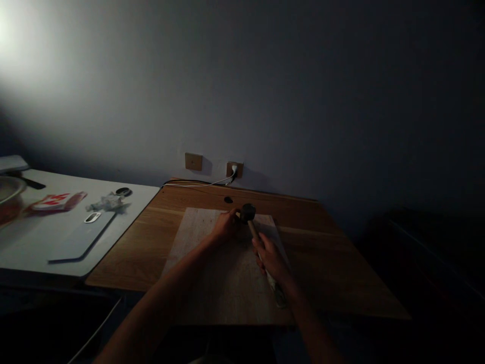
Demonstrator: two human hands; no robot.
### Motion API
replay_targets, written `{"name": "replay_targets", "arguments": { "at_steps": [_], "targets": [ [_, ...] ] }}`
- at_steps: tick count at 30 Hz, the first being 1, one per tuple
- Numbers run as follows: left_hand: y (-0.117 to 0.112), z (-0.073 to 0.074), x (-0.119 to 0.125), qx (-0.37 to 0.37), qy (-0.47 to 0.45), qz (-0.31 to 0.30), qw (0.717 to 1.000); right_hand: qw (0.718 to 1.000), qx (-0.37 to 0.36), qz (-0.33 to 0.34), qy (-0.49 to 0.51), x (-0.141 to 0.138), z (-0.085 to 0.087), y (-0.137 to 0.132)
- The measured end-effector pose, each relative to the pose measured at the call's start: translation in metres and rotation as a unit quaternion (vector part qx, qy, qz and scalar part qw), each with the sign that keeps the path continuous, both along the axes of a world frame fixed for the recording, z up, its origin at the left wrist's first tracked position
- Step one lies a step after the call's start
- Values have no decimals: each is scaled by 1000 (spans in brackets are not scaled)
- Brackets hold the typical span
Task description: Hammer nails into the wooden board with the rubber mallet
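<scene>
Clasping mallet (248, 212), right hand (270, 254) angled forward, left hand (226, 223) extended, its grip unclear

Right grip (270, 256) round mallet handle (253, 230); left grip (226, 223) beside dark head (248, 212); pale board (231, 298) on wooden table (326, 253).

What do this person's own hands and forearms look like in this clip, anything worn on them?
The left hand and right hand are ungloved. The left forearm and right forearm are slim and bare, with no sleeve, watch or bracelet visible. The light is too dim to rule out a ring or small markings.
</scene>
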State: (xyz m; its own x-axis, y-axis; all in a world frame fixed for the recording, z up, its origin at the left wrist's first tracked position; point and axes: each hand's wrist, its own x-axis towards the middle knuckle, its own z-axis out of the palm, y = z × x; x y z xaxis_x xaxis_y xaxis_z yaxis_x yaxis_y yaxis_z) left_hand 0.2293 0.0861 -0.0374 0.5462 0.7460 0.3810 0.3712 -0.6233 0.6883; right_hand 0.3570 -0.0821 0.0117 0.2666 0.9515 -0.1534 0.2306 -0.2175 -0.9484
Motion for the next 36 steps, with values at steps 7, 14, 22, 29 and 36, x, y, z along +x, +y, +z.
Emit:
{"name": "replay_targets", "arguments": {
  "at_steps": [7, 14, 22, 29, 36],
  "targets": [
    [-1, 11, -6, 12, 52, -20, 998, 999, 3, -22, 34, 8, -5, -13],
    [-36, 37, 1, 71, 172, -86, 979, 993, -9, -85, 79, 19, -6, -31],
    [-56, 47, 17, 80, 209, -88, 971, 990, -12, -102, 101, 22, -6, -37],
    [-19, 58, -12, 46, 135, -43, 989, 990, -7, -97, 99, 25, -9, -35],
    [5, 42, -30, 13, 74, 22, 997, 994, -3, -78, 72, 22, -13, -32]
  ]
}}
